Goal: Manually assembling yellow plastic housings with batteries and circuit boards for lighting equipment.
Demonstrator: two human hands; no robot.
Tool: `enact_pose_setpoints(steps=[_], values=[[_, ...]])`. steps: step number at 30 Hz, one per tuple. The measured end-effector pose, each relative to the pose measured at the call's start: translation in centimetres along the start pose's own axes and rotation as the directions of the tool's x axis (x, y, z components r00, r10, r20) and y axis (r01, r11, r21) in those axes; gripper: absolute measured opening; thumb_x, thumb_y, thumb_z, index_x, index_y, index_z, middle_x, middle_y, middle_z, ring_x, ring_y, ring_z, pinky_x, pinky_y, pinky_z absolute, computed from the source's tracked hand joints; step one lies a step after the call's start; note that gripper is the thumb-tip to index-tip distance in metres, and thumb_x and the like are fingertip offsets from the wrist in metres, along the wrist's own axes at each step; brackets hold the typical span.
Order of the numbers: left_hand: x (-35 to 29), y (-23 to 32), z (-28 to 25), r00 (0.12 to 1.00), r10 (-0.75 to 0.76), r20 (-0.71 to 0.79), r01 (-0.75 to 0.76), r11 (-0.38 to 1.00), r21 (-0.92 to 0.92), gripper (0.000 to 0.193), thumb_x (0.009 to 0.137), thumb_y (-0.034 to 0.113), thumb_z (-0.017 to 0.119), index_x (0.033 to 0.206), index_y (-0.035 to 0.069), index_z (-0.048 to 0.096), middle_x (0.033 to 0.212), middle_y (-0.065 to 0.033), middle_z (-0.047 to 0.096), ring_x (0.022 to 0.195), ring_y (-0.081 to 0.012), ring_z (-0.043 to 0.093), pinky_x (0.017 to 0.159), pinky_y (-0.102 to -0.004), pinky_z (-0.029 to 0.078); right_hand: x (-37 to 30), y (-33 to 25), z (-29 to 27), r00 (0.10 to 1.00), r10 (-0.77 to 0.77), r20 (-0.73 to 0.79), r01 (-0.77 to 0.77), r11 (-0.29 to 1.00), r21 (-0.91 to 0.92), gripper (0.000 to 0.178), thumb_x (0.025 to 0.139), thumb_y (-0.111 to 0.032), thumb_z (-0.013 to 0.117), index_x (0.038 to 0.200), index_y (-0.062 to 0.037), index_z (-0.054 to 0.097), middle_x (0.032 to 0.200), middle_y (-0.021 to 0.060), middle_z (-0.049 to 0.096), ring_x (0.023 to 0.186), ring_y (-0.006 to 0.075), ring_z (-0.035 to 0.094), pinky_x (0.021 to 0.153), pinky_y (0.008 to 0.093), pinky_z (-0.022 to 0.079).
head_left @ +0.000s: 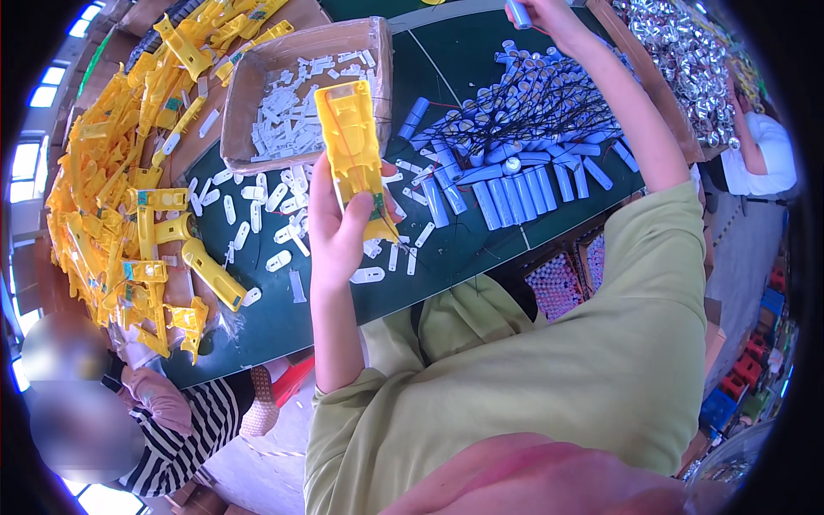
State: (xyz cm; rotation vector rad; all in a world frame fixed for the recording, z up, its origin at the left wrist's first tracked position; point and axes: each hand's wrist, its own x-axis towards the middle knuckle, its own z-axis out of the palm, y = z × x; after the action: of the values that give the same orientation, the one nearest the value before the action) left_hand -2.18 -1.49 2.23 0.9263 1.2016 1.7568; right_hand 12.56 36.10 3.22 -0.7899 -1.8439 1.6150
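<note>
My left hand (341, 227) grips the lower end of a yellow plastic housing half (350, 133), thumb across its inner side. A thin red wire and a small green board show inside the housing, which stands tilted up over the table. At the far edge of the view my right hand (560, 24) pinches a blue cylindrical battery (519, 14) with a wire trailing from it. Below that hand lies a large heap of blue batteries (532, 94) with black wires. Small white plastic pieces (276, 197) lie scattered around my left hand.
A cardboard box (236, 129) of white parts stands behind my left hand. Yellow housings (103, 189) pile up along the left. Silvery parts (678, 69) fill a carton at far right. Two co-workers, in striped clothing (184, 429) and a white shirt (764, 154), are nearby.
</note>
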Motion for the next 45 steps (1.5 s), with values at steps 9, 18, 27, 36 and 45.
enact_pose_setpoints(steps=[9, 18, 27, 36, 45], values=[[0.2, 1.1, 3.1, 0.999, 0.037, 0.033, -0.037, 0.999, -0.004, 0.052, 0.087, -0.002, 0.039, 0.137, 0.001, 0.025, 0.105, -0.0151, 0.058, 0.072, -0.0158, 0.061, 0.065, -0.0285, 0.053, -12.8, -5.0, 13.0, 0.963, -0.224, 0.147, 0.206, 0.97, 0.131, 0.012, 0.095, -0.015, 0.051, 0.097, -0.0042, 0.056, 0.068, -0.0047, 0.048, 0.054, 0.0006, 0.043, 0.047, 0.0169, 0.032], [-0.5, 0.0, 3.8, 0.985, 0.169, -0.04, -0.149, 0.94, 0.305, 0.05, 0.088, -0.004, 0.035, 0.136, 0.0, 0.023, 0.101, -0.0126, 0.053, 0.075, -0.0164, 0.061, 0.065, -0.0311, 0.056, -16.6, -7.1, 18.1, 0.905, -0.416, 0.087, 0.415, 0.909, 0.032, 0.017, 0.094, -0.01, 0.05, 0.107, 0.0013, 0.05, 0.073, 0.001, 0.055, 0.061, 0.0025, 0.047, 0.054, 0.0176, 0.038], [-0.6, 0.1, 3.6, 0.978, 0.201, -0.057, -0.159, 0.895, 0.418, 0.06, 0.086, -0.002, 0.04, 0.139, -0.003, 0.012, 0.11, -0.0192, 0.051, 0.088, -0.0215, 0.061, 0.073, -0.0313, 0.051, -15.6, -6.4, 19.0, 0.718, -0.687, 0.116, 0.689, 0.676, -0.261, 0.014, 0.092, -0.007, 0.051, 0.105, -0.0008, 0.052, 0.07, 0.0096, 0.055, 0.055, 0.0156, 0.054, 0.051, 0.0256, 0.042], [-0.5, -0.6, 3.7, 0.985, 0.133, -0.106, -0.084, 0.924, 0.372, 0.048, 0.09, 0.0, 0.039, 0.135, -0.002, 0.023, 0.101, -0.0123, 0.052, 0.075, -0.0134, 0.061, 0.066, -0.0265, 0.051, -14.9, -5.9, 20.0, 0.754, -0.639, 0.15, 0.631, 0.642, -0.435, 0.013, 0.09, -0.008, 0.052, 0.103, -0.0042, 0.05, 0.072, 0.0164, 0.059, 0.063, 0.032, 0.061, 0.054, 0.0366, 0.046], [-0.2, -1.1, 2.8, 0.983, 0.127, -0.131, -0.043, 0.86, 0.509, 0.045, 0.088, 0.0, 0.04, 0.132, -0.003, 0.028, 0.093, -0.0112, 0.055, 0.072, -0.0131, 0.061, 0.061, -0.0264, 0.052, -14.6, -4.4, 20.8, 0.774, -0.623, 0.111, 0.609, 0.687, -0.396, 0.014, 0.091, -0.009, 0.053, 0.103, -0.0039, 0.05, 0.072, 0.0173, 0.059, 0.064, 0.0338, 0.061, 0.053, 0.0371, 0.046]])
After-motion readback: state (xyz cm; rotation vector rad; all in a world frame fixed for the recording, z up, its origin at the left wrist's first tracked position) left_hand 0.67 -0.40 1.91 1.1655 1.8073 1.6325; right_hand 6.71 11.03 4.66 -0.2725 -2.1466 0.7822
